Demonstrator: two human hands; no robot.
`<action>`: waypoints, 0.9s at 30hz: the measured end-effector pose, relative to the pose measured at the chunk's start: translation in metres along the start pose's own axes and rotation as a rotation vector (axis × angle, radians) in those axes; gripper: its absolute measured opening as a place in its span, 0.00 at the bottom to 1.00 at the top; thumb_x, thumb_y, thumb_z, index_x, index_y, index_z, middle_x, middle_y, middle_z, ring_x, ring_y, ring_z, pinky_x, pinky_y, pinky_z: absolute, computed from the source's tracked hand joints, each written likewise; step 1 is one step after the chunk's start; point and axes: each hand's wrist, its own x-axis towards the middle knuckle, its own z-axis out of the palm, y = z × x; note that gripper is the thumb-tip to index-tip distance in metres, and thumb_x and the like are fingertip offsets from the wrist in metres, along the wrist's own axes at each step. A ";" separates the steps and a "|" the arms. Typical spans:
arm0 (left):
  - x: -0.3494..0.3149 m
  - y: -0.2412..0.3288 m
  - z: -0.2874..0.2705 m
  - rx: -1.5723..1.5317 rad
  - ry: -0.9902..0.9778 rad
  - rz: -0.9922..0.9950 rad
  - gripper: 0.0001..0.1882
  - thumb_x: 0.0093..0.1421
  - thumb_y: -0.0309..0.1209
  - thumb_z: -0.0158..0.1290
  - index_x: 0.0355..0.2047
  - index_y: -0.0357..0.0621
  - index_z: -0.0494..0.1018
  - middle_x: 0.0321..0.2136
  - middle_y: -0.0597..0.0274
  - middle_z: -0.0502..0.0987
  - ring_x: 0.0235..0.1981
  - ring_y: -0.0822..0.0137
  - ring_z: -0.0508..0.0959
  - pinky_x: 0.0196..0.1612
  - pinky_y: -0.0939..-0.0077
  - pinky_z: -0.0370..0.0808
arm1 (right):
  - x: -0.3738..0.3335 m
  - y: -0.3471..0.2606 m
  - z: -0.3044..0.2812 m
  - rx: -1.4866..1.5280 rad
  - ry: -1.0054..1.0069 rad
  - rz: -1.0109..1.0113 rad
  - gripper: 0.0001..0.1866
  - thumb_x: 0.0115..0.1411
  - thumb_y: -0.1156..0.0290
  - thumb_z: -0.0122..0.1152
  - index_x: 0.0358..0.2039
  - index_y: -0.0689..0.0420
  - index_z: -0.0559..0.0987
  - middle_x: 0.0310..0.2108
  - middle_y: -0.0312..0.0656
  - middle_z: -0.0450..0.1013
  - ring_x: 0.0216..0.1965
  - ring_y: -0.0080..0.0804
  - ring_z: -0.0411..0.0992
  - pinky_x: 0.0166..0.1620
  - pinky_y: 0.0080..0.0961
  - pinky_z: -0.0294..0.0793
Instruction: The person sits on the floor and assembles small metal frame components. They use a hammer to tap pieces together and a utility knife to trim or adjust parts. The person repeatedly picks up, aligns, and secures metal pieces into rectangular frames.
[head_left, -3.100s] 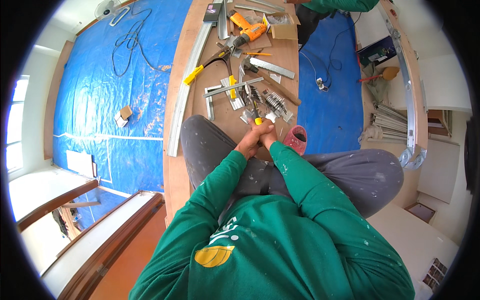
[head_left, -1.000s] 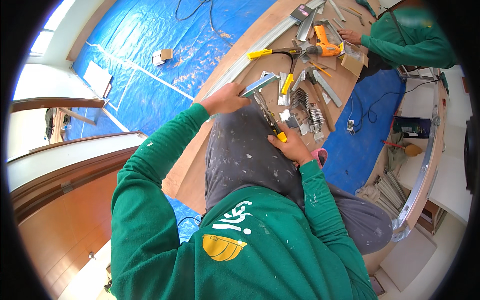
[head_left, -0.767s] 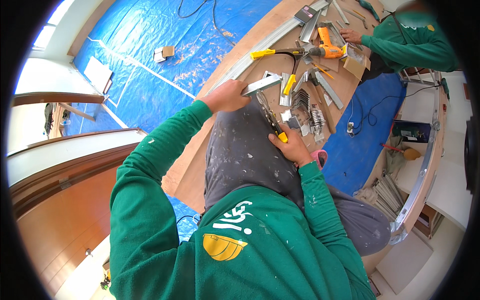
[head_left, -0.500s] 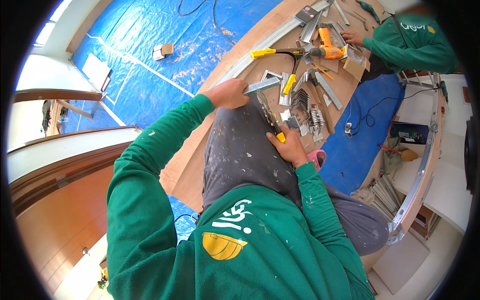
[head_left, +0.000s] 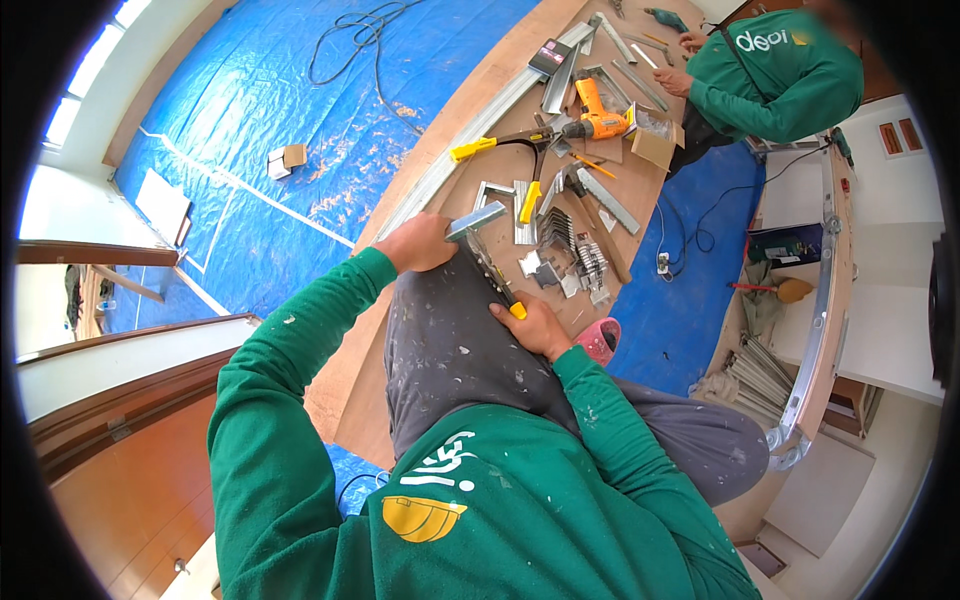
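Now my left hand [head_left: 422,242] is closed around one metal strip [head_left: 478,219], just past my knee [head_left: 435,300]. My right hand [head_left: 532,325] is curled around one yellow-handled tool [head_left: 488,272], its tip near the strip. One orange drill [head_left: 600,118], one hammer [head_left: 606,238] and one pencil [head_left: 592,165] lie on the counter [head_left: 345,370]. Unlike three seconds ago, my hands are apart.

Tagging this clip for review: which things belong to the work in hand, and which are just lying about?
In use:
- metal channel piece, left hand
- yellow-handled pliers-like tool, right hand

Seemingly just lying about:
- orange power drill
- pencil
- wooden-handled hammer
- small cardboard box on blue sheet
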 end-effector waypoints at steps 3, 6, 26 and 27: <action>0.001 -0.001 0.000 0.008 -0.018 -0.014 0.20 0.62 0.39 0.55 0.48 0.40 0.82 0.39 0.37 0.84 0.44 0.38 0.83 0.51 0.47 0.79 | -0.001 0.001 0.006 0.015 0.003 0.009 0.39 0.63 0.35 0.63 0.46 0.67 0.81 0.40 0.67 0.80 0.46 0.67 0.78 0.49 0.51 0.76; -0.001 0.003 -0.002 0.004 -0.026 -0.029 0.19 0.61 0.38 0.55 0.47 0.40 0.82 0.40 0.37 0.84 0.44 0.37 0.83 0.51 0.48 0.79 | -0.002 0.001 0.009 0.004 0.024 -0.001 0.40 0.63 0.35 0.63 0.46 0.68 0.80 0.39 0.68 0.79 0.46 0.68 0.78 0.48 0.52 0.76; -0.002 -0.002 0.008 0.001 0.055 -0.057 0.21 0.61 0.41 0.55 0.46 0.39 0.83 0.39 0.38 0.85 0.42 0.38 0.85 0.50 0.48 0.81 | -0.001 -0.005 -0.005 0.018 -0.035 0.013 0.40 0.64 0.34 0.61 0.47 0.67 0.81 0.42 0.66 0.80 0.48 0.65 0.79 0.51 0.50 0.76; -0.002 -0.003 0.009 -0.001 0.056 -0.060 0.21 0.61 0.41 0.55 0.46 0.39 0.83 0.39 0.37 0.85 0.42 0.38 0.85 0.50 0.48 0.81 | -0.001 -0.005 -0.005 0.016 -0.039 0.013 0.40 0.64 0.34 0.61 0.47 0.67 0.81 0.42 0.66 0.80 0.48 0.65 0.79 0.51 0.49 0.76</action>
